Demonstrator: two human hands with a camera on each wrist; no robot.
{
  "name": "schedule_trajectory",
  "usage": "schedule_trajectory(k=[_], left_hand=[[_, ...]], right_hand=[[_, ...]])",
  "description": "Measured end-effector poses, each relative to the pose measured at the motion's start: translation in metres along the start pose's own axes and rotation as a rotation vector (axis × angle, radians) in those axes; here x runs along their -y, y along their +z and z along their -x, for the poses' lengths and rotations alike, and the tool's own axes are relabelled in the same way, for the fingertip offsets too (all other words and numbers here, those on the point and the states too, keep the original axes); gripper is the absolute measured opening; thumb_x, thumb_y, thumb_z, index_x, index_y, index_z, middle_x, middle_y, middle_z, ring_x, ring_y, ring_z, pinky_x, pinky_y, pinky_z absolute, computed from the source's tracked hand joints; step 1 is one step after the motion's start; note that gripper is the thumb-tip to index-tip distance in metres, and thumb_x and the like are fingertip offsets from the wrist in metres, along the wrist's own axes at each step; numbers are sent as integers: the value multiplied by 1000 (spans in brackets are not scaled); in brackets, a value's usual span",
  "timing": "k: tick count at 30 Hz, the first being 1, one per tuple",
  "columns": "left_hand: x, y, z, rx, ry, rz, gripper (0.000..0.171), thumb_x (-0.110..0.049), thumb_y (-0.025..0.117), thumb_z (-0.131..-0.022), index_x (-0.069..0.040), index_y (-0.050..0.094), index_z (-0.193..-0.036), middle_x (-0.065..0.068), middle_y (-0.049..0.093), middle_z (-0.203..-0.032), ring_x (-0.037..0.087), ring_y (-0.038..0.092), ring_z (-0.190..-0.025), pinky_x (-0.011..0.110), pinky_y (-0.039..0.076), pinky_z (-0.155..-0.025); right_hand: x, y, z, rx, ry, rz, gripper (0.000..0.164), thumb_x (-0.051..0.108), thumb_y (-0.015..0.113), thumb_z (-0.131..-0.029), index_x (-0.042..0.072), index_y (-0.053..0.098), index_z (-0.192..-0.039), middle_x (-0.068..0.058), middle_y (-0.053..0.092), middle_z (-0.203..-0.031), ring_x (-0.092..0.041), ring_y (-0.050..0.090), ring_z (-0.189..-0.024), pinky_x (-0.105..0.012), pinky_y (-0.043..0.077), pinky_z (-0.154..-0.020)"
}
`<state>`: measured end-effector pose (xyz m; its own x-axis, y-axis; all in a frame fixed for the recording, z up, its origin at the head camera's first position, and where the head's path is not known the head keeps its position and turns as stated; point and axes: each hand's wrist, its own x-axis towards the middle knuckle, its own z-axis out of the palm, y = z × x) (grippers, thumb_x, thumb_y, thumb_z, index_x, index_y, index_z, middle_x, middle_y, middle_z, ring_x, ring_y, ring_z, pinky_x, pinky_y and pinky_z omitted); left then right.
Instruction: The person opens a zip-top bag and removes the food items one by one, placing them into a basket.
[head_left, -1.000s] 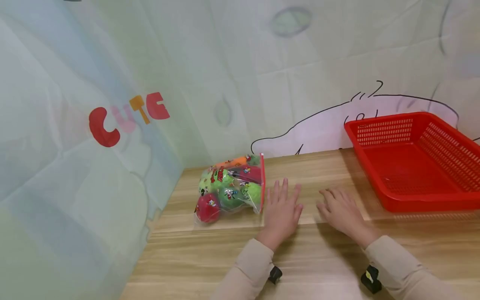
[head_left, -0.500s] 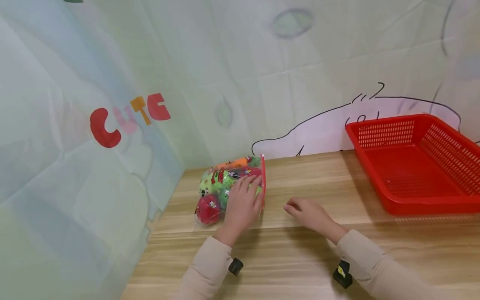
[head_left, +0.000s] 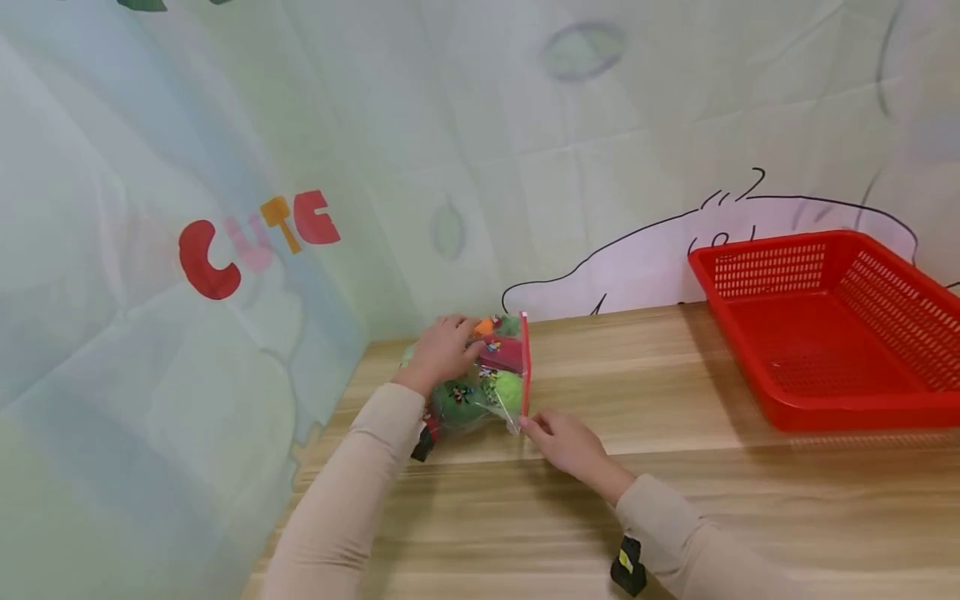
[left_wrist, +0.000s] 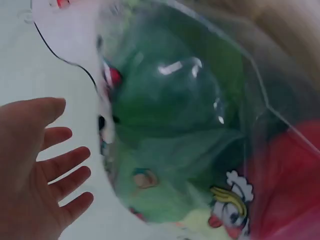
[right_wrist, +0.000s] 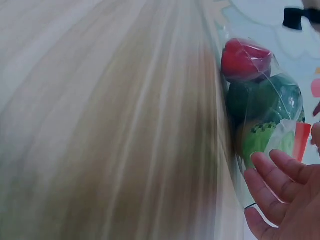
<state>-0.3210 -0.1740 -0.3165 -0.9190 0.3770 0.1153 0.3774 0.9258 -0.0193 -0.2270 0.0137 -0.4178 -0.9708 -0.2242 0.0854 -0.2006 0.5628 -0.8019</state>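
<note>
A clear zip bag (head_left: 501, 354) with a red closure strip (head_left: 526, 362) lies on the table, full of colourful toy vegetables. My left hand (head_left: 441, 352) hovers over its far left part, hiding some of it. In the left wrist view, the fingers (left_wrist: 70, 162) are spread beside the bag with a visible gap. My right hand (head_left: 570, 447) is at the strip's near end. In the right wrist view, its relaxed fingers (right_wrist: 267, 180) are at the bag's corner, with the thumb apart from them; whether they touch it is unclear.
A red plastic basket (head_left: 847, 350) with slotted sides stands at the right. A printed cloth backdrop (head_left: 480, 167) rises behind and left of the wooden table (head_left: 622, 358). A small black device (head_left: 628, 567) sits on the right wrist.
My left hand has moved left and away from me, from beside the strip to over the bag. My right hand has moved left to the bag's near right corner. The bag has stayed put.
</note>
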Motion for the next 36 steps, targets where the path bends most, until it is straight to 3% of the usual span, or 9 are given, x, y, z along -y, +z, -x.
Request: schedule_trajectory(k=[5, 8, 14, 19, 29, 36], left_hand=[[15, 16, -19, 97, -56, 46, 51, -42, 42, -96, -10, 43, -136, 14, 47, -135, 31, 41, -127, 46, 36, -105], [18, 24, -25, 120, -96, 62, 52, -44, 40, -96, -8, 45, -134, 15, 48, -133, 31, 43, -125, 47, 38, -103], [19, 32, -31, 87, -138, 106, 42, -40, 44, -95, -5, 58, -115, 14, 60, -116, 29, 56, -108, 45, 45, -93], [17, 33, -34, 83, -138, 87, 35, -36, 45, -96, -6, 62, -103, 10, 64, -102, 25, 59, -93, 41, 47, -86], [19, 27, -35, 69, -144, 30, 32, -28, 40, -98, -8, 65, -105, 9, 66, -108, 27, 60, -102, 43, 46, -92], [24, 23, -37, 45, -128, 31, 28, -25, 49, -95, -7, 64, -109, 11, 66, -110, 28, 60, -103, 42, 47, -90]], right_hand=[[3, 3, -2, 1, 42, -71, 37, 42, 46, -94, 10, 64, -85, -2, 61, -74, -12, 47, -62, -25, 39, -55], [4, 5, -4, 6, 67, -115, 38, 41, 48, -94, 9, 63, -80, -4, 61, -73, -12, 47, -61, -24, 39, -54], [4, 11, -5, -7, 80, -185, 31, 30, 53, -92, 7, 62, -74, -1, 57, -66, -11, 45, -58, -23, 38, -51], [3, 11, -6, -45, 71, -191, 26, 22, 54, -90, 7, 60, -70, 3, 43, -58, -11, 36, -52, -23, 30, -47], [6, 8, -9, -83, 38, -214, 20, 15, 53, -88, 5, 63, -74, 3, 40, -56, -10, 35, -51, -23, 29, -46], [5, 5, -10, -90, 27, -238, 17, 12, 53, -87, 4, 62, -74, 3, 40, -58, -11, 36, -53, -23, 30, -47]])
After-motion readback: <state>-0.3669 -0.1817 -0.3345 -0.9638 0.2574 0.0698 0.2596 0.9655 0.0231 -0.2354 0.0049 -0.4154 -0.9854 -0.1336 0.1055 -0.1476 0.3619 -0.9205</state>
